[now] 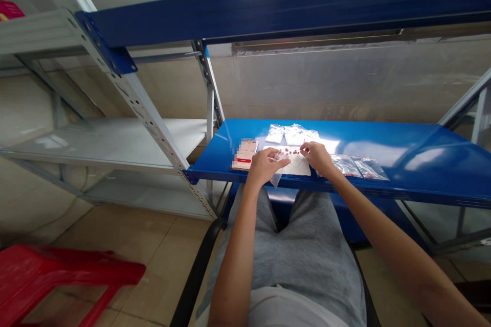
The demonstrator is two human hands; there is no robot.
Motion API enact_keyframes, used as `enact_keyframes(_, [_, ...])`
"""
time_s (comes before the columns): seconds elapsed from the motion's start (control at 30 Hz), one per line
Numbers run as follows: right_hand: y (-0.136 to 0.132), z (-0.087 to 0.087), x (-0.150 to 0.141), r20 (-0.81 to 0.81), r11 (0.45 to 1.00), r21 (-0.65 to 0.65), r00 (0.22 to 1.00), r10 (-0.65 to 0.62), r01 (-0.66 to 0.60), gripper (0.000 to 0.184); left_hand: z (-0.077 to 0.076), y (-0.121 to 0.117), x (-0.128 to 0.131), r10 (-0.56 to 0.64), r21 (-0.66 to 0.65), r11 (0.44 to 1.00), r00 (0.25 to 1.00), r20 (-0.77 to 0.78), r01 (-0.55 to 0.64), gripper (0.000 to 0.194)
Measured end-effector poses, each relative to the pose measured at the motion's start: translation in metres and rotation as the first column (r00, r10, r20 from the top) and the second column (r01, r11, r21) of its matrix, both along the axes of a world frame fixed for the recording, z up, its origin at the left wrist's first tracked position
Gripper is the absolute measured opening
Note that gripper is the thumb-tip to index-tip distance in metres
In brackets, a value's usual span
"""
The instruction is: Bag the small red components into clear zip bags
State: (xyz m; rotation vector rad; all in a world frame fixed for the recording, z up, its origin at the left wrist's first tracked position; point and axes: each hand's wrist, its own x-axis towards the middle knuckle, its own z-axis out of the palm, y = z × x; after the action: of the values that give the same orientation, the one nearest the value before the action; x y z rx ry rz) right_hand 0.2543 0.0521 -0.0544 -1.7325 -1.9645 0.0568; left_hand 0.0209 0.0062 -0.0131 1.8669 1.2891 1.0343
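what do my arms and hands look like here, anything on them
Your left hand and right hand are bare, with no gloves. No sleeve shows on either forearm, and no watch or bracelet is visible. Rings are too small to tell.

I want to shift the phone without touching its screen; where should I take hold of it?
Probably by its two long edges, reaching from above and the left. The phone lies flat, screen up, on the blue shelf, and the left hand crowds its right side.
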Motion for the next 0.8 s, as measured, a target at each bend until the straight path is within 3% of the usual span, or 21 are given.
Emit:
enact_keyframes(0.53, [-0.003,-0.005,-0.012,0.121,0.997,-0.01,0.99,-0.076,0.078,0.023,0.0,-0.001,-0.002,-0.002,0.004,1.0,0.999,-0.045,0.002,0.051])
enact_keyframes(0.67, [-0.005,0.004,-0.013,0.073,0.998,0.013,0.995,-0.064,0.063,0.021,0.002,-0.002,-0.002,-0.022,-0.015,1.0,0.999,-0.044,0.021,0.052])
enact_keyframes(0.8, [-0.012,0.028,-0.012,-0.105,0.996,0.071,0.993,0.059,-0.052,0.016,0.003,-0.001,-0.001,-0.038,-0.012,0.999,0.998,-0.053,0.037,0.051])
